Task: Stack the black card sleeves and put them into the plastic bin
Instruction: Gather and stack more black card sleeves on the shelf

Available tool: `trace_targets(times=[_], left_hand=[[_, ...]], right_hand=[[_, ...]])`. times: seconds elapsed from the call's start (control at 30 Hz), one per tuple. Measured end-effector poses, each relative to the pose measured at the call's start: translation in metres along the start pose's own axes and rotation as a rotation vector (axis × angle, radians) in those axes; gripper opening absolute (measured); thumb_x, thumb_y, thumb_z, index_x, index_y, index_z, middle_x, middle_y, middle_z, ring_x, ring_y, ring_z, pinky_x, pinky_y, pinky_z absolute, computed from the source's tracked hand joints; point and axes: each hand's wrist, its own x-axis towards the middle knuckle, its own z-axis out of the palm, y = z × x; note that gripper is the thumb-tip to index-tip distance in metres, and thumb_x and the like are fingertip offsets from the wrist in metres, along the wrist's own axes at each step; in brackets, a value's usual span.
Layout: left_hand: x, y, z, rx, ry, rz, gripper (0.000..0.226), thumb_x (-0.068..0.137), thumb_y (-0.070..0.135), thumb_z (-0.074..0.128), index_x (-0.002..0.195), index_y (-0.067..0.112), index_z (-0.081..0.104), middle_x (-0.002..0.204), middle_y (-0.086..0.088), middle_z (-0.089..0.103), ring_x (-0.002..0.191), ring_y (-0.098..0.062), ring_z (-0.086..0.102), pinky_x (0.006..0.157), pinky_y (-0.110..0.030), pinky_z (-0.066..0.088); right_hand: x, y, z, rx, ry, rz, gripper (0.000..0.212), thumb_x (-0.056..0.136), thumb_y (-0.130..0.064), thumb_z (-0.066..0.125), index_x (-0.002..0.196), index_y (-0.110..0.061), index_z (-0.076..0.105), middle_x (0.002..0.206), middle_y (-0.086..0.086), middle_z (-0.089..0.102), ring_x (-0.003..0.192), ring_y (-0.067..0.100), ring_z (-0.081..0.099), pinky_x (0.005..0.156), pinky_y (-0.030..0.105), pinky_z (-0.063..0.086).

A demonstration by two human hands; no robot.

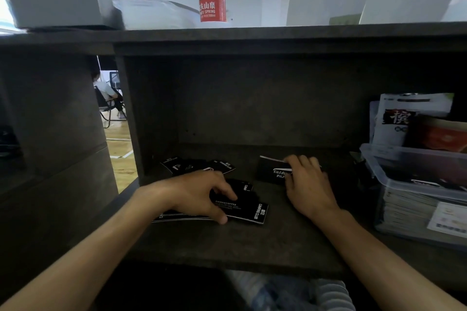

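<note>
Both hands are working on the worktop: left hand (202, 193) is gripping a sleeve stack (240, 207), thumb under, fingers on top. Right hand (307, 185) is pinching another sleeve (271, 171) further back. More sleeves (199, 165) are lying loose behind left. Bin (414, 184) is sitting at right, w/ packets inside.

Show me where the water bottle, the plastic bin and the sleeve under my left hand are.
water bottle (211, 7): head view, on its red label.
plastic bin (404, 179): head view, on its clear front rim.
black card sleeve (249, 212): head view, on its printed face right of the left hand.
</note>
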Motion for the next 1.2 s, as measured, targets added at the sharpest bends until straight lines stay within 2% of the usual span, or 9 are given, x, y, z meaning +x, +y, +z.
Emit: trace_targets(times=[0.13, 0.23, 0.37, 0.5, 0.7, 0.83, 0.93, 1.07, 1.2], left_hand=[[0.002, -0.002, -0.003, -0.06, 0.013, 0.042, 0.028, 0.088, 0.041, 0.069, 0.116, 0.043, 0.068, 0.118, 0.024, 0.06, 0.112, 0.005, 0.053, 0.101, -0.027, 0.042], [0.019, 0.006, -0.007, -0.019, 0.272, 0.055, 0.014, 0.095, 0.038, 0.058, 0.104, 0.04, 0.069, 0.102, 0.023, 0.066, 0.103, 0.003, 0.058, 0.096, -0.033, 0.045], [0.055, 0.023, -0.001, 0.212, 0.533, 0.004, 0.017, 0.098, 0.035, 0.054, 0.108, 0.034, 0.068, 0.107, 0.006, 0.059, 0.103, -0.018, 0.059, 0.086, -0.039, 0.05], [0.088, 0.038, 0.018, 0.105, 0.61, -0.011, 0.035, 0.092, 0.029, 0.065, 0.124, 0.025, 0.053, 0.126, -0.003, 0.043, 0.113, -0.022, 0.054, 0.094, -0.036, 0.05], [0.111, 0.047, 0.029, -0.304, 0.435, 0.08, 0.06, 0.092, 0.015, 0.063, 0.142, 0.032, 0.036, 0.146, 0.002, 0.031, 0.133, -0.016, 0.039, 0.101, -0.021, 0.032], [0.088, 0.025, 0.013, -0.354, 0.509, 0.091, 0.023, 0.09, 0.016, 0.067, 0.112, 0.025, 0.064, 0.111, 0.004, 0.064, 0.101, -0.003, 0.059, 0.09, -0.023, 0.046], [0.051, 0.001, -0.005, -0.249, 0.29, 0.019, 0.013, 0.082, 0.031, 0.078, 0.091, 0.03, 0.069, 0.09, 0.015, 0.066, 0.08, 0.006, 0.059, 0.075, -0.02, 0.046], [0.015, -0.004, -0.011, -0.038, -0.042, -0.125, 0.042, 0.079, 0.045, 0.077, 0.117, 0.037, 0.061, 0.113, 0.017, 0.055, 0.106, 0.0, 0.054, 0.082, -0.019, 0.043], [0.009, 0.003, -0.001, -0.037, 0.05, -0.08, 0.051, 0.083, 0.036, 0.076, 0.131, 0.031, 0.059, 0.123, 0.01, 0.059, 0.113, -0.005, 0.054, 0.093, -0.02, 0.042]], right_hand=[[0.0, 0.0, -0.001, -0.003, -0.011, 0.003, 0.037, 0.097, -0.028, 0.052, 0.133, -0.027, 0.044, 0.13, 0.0, 0.049, 0.121, 0.02, 0.04, 0.098, 0.044, 0.044], [0.0, -0.001, -0.001, 0.021, 0.004, 0.012, 0.032, 0.099, -0.03, 0.047, 0.131, -0.027, 0.047, 0.127, 0.0, 0.052, 0.117, 0.018, 0.043, 0.097, 0.044, 0.045], [0.0, -0.001, -0.003, 0.097, 0.021, 0.03, 0.031, 0.1, -0.039, 0.033, 0.12, -0.028, 0.053, 0.116, -0.002, 0.056, 0.105, 0.013, 0.045, 0.091, 0.043, 0.048], [0.0, -0.003, -0.002, 0.072, 0.026, 0.023, 0.03, 0.1, -0.043, 0.039, 0.121, -0.028, 0.053, 0.117, -0.001, 0.056, 0.109, 0.015, 0.046, 0.09, 0.044, 0.049], [-0.001, -0.001, 0.0, -0.01, -0.026, -0.008, 0.035, 0.1, -0.032, 0.047, 0.134, -0.026, 0.045, 0.13, 0.0, 0.049, 0.12, 0.02, 0.04, 0.095, 0.048, 0.047], [-0.001, -0.001, 0.001, -0.004, -0.007, -0.015, 0.032, 0.099, -0.025, 0.049, 0.131, -0.025, 0.046, 0.126, 0.002, 0.051, 0.117, 0.021, 0.042, 0.094, 0.049, 0.046], [0.001, -0.002, 0.0, 0.026, 0.042, -0.013, 0.025, 0.099, -0.023, 0.049, 0.124, -0.025, 0.05, 0.121, 0.002, 0.054, 0.113, 0.021, 0.044, 0.092, 0.047, 0.047], [0.001, -0.003, 0.0, 0.009, -0.008, -0.023, 0.033, 0.097, -0.024, 0.053, 0.129, -0.025, 0.047, 0.126, 0.003, 0.052, 0.117, 0.021, 0.043, 0.097, 0.047, 0.046], [0.0, -0.003, 0.0, 0.005, -0.008, -0.012, 0.034, 0.097, -0.025, 0.053, 0.13, -0.026, 0.046, 0.127, 0.003, 0.052, 0.118, 0.02, 0.044, 0.097, 0.046, 0.046]])
